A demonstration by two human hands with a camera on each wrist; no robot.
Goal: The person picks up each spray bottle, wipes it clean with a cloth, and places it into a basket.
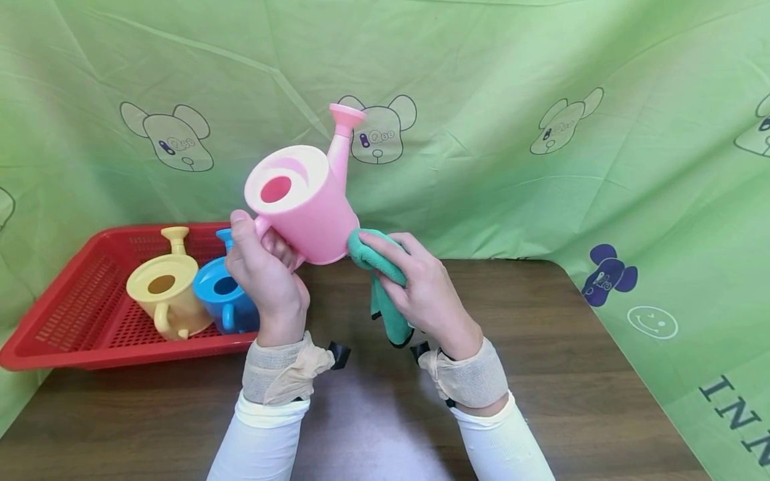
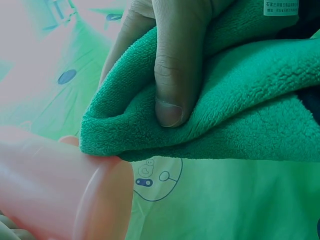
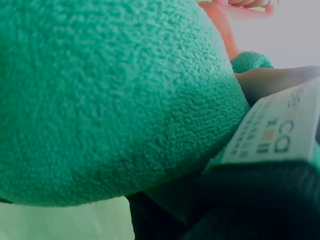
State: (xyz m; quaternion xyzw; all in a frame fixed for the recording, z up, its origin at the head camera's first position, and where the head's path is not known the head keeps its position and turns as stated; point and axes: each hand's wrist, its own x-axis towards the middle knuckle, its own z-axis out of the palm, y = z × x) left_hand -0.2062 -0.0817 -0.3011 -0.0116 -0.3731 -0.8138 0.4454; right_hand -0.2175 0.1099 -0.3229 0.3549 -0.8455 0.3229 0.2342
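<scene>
In the head view my left hand [image 1: 267,267] grips a pink watering can [image 1: 313,220] by its handle, up off the table and tilted, with the spout pointing up and away. My right hand [image 1: 430,287] pinches a folded green cloth [image 1: 391,264] and presses it against the can's lower right edge. From the left wrist view, the thumb lies on top of the cloth [image 2: 225,110], whose fold touches the can [image 2: 50,180] close to its base rim. Cloth [image 3: 110,100] fills most of the right wrist view, along with its white label [image 3: 275,130].
At the left of the wooden table [image 1: 541,374] stands a red perforated basket [image 1: 78,321]. In it are a yellow watering can [image 1: 174,287] and a blue watering can [image 1: 225,294], the latter partly behind my left hand. A green printed curtain [image 1: 481,133] hangs behind the table.
</scene>
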